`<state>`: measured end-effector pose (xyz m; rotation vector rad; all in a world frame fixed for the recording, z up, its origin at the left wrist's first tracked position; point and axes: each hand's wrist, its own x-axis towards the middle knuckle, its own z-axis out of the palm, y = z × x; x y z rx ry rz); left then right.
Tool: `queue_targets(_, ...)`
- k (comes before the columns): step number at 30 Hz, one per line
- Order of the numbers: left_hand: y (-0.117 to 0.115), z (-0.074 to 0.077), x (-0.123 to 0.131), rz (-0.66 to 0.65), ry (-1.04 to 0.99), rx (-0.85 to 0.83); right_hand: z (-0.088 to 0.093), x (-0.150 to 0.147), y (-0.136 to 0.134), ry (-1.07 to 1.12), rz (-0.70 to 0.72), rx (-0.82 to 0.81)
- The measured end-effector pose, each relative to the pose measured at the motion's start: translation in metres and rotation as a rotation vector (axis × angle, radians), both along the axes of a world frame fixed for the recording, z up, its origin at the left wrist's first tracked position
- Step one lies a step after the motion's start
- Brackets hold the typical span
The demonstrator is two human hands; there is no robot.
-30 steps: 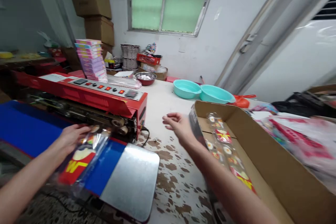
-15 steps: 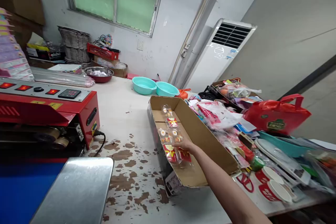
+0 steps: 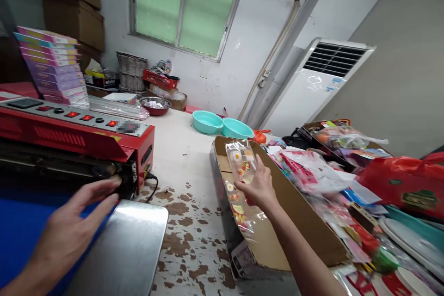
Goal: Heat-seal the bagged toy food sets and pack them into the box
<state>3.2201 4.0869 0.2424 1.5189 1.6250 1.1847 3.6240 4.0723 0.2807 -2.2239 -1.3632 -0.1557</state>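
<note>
My right hand [image 3: 258, 186] is closed on a clear plastic packet [image 3: 242, 162] printed with small colourful pieces, held upright over the open cardboard box [image 3: 305, 212]. Another such packet [image 3: 239, 212] lies in the box beneath it. My left hand [image 3: 74, 219] is open with fingers stretched out, hovering over the blue conveyor belt [image 3: 17, 236] beside the metal plate [image 3: 128, 249], close to the outlet of the red sealing machine [image 3: 76, 134].
A stack of pink and purple boxes [image 3: 55, 64] stands behind the machine. Two teal basins [image 3: 222, 126] sit at the back of the stained white table [image 3: 187, 222]. Packets, a red bag [image 3: 405, 185] and plates crowd the right. A white floor air conditioner [image 3: 312, 88] stands against the wall.
My right hand has lifted a packet up out of the box. My left hand has come back into view over the belt. The view has swung slightly left.
</note>
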Motion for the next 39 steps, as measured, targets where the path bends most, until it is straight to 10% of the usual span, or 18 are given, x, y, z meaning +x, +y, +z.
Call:
queue_targets(5, 0.004, 0.027, 0.071, -0.455, -0.529, -0.144, 0.022, -0.105, -0.014, -0.079, 0.352, 0.209)
queue_targets(9, 0.003, 0.035, 0.096, -0.537, -0.889, -0.213, 0.007, -0.159, -0.016, -0.017, 0.581, 0.26)
queue_targets(15, 0.002, 0.033, 0.056, -0.584, -0.831, -0.287, 0.031, -0.153, 0.012, 0.502, 0.761, 0.12)
queue_targets(20, -0.004, 0.032, 0.023, -0.706, -0.697, -0.376, 0.058, -0.154, 0.041, 0.907, 1.099, -0.307)
queue_targets(39, 0.001, 0.009, 0.006, -0.427, -0.749, -0.358, 0.008, -0.198, 0.049, 1.159, 0.917, -0.342)
